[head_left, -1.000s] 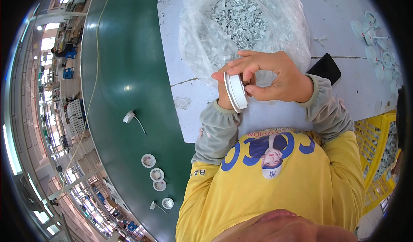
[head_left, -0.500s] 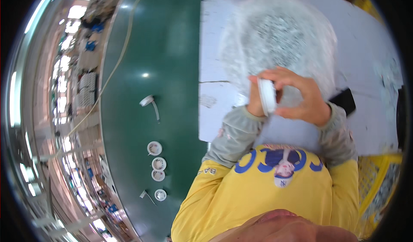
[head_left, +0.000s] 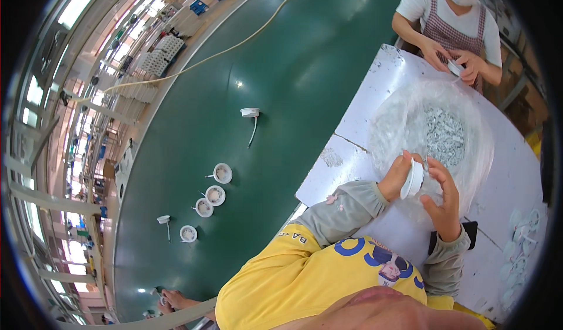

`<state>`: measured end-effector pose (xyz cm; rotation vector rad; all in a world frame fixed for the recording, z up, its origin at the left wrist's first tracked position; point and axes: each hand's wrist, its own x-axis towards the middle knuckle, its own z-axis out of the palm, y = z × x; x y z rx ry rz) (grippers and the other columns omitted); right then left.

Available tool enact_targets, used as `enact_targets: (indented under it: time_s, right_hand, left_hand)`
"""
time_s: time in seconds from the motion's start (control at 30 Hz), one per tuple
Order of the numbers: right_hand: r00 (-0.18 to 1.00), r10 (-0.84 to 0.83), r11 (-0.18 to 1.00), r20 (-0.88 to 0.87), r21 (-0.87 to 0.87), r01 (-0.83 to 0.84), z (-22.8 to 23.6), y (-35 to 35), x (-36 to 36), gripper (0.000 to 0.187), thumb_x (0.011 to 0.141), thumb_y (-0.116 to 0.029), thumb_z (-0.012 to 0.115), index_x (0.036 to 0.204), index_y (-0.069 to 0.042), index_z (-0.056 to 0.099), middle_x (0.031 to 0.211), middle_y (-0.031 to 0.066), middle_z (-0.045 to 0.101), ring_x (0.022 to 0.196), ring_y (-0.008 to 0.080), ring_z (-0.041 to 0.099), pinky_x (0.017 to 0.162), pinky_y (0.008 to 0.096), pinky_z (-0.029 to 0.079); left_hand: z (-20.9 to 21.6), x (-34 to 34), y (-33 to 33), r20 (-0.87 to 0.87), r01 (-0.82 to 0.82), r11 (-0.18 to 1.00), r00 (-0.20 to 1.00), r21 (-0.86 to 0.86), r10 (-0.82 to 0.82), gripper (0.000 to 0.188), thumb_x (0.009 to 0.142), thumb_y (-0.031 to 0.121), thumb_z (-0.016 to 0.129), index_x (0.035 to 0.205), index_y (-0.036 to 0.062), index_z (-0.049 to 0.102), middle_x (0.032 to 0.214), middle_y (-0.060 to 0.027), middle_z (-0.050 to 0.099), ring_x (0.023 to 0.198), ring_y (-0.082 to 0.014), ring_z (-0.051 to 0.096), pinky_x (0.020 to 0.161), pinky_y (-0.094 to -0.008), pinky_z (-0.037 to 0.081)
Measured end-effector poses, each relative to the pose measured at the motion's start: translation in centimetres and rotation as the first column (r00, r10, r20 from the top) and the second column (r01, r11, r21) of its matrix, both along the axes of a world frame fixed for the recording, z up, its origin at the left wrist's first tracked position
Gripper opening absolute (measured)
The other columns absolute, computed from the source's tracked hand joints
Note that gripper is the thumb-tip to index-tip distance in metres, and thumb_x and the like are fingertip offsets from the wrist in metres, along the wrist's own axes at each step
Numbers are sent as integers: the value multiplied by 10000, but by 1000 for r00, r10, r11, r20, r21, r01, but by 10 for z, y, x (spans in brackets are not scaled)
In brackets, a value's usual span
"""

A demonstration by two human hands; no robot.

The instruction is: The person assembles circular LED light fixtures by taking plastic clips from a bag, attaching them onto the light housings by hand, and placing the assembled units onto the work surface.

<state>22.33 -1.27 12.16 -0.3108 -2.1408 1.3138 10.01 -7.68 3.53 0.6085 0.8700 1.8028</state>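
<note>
My left hand (head_left: 396, 177) grips a white round cup-shaped fitting (head_left: 414, 179) by its side, the disc standing nearly on edge. Just right of it is my right hand (head_left: 444, 201), its thumb and fingers spread and curved, with nothing that I can make out between them. Both hands are over the near edge of a see-through plastic bag (head_left: 387, 119) that lies open on the white table. Many small silvery metal pieces (head_left: 444, 135) fill the bag; their exact kind is too small to tell.
Across the white table (head_left: 328, 180), a masked co-worker (head_left: 451, 37) handles a similar white part. Several white round fittings (head_left: 215, 196), some with wires, lie on the green surface (head_left: 281, 72) at left. A black object (head_left: 469, 234) and more white parts (head_left: 519, 242) are at right.
The view has swung, bringing the co-worker across the table into sight. My right hand has moved away from the white fitting, its fingers apart; my left hand still grips it.
</note>
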Motion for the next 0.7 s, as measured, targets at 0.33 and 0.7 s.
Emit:
enact_targets:
  time_s: [0.33, 0.7]
  right_hand:
    - [869, -464, 844, 171, 381, 376, -4, 39, 114, 157, 876, -115, 455, 852, 23, 527, 776, 107, 473, 703, 216, 461, 644, 316, 371]
    - [298, -947, 95, -122, 779, 620, 50, 53, 339, 237, 796, -149, 634, 919, 53, 612, 906, 180, 625, 811, 252, 605, 758, 310, 479]
  left_hand:
    - [21, 4, 5, 155, 197, 953, 959, 232, -236, 405, 902, 438, 373, 901, 48, 480, 819, -108, 594, 615, -164, 602, 489, -236, 472]
    - [16, 5, -4, -37, 107, 984, 994, 141, -103, 214, 907, 241, 430, 862, 43, 495, 762, -93, 591, 602, -146, 587, 537, -242, 464]
